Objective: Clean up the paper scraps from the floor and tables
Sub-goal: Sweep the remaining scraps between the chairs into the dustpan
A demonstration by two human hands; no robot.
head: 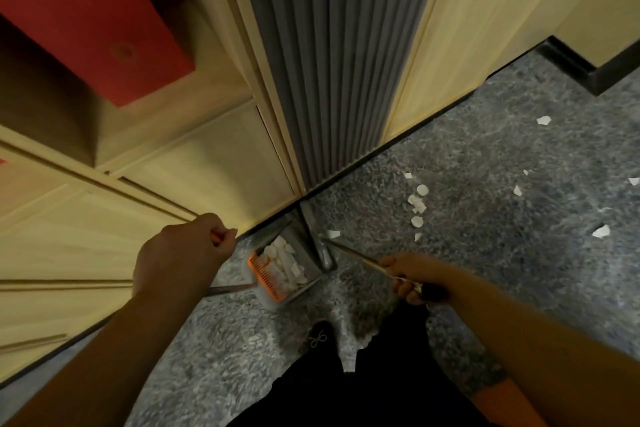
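Scraps point(417, 208) beyond right grip point(410, 276)

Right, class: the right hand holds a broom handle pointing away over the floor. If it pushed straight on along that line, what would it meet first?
Probably the dustpan: the right hand aims the broom handle up-left toward its grey wall, short of the cabinet base. Depth is unclear.

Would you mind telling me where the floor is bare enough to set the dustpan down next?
Bare floor lies right of the right hand, below the scrap cluster; more lies between the left hand and the shoe. The corner by the dustpan and grey panel is crowded; loose scraps dot the far right.
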